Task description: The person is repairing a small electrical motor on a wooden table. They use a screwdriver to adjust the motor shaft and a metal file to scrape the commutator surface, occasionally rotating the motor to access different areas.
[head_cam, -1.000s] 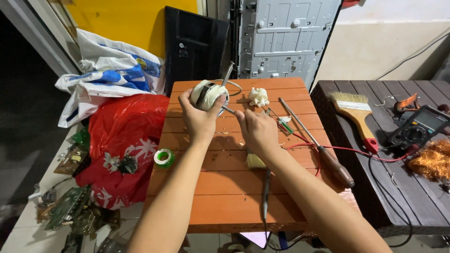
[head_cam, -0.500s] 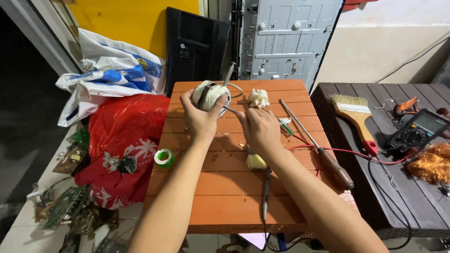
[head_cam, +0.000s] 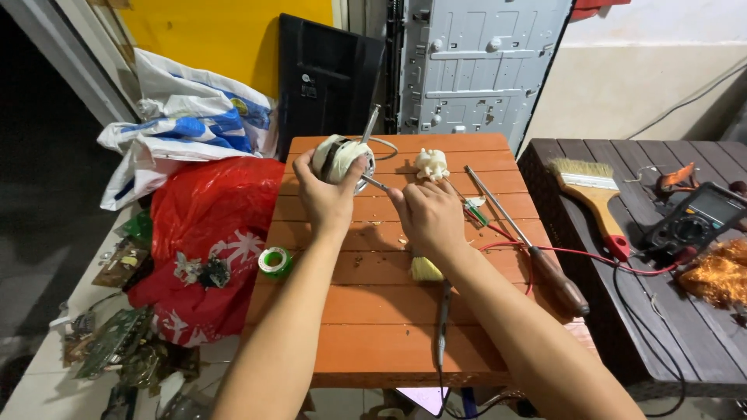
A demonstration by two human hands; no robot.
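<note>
My left hand (head_cam: 325, 198) grips a round cream-coloured motor (head_cam: 339, 159) with a dark band, held above the far part of an orange slatted table (head_cam: 366, 327). A thin metal shaft sticks up from the motor's top. My right hand (head_cam: 426, 216) is closed on a slim metal tool (head_cam: 374, 183) whose tip touches the motor's side. A white plastic part (head_cam: 432, 163) lies just beyond my right hand. A small pale-bristled brush (head_cam: 425, 268) lies under my right wrist.
A long screwdriver (head_cam: 537, 253), a red wire (head_cam: 545, 250) and a soldering iron (head_cam: 441, 319) lie on the table. A green tape roll (head_cam: 274, 261) sits at its left edge. A red bag (head_cam: 206, 241) and circuit boards (head_cam: 109, 342) are left; a paintbrush (head_cam: 595, 198) and multimeter (head_cam: 692, 225) are right.
Both hands with the motor and tool have stayed almost still; the view has barely shifted.
</note>
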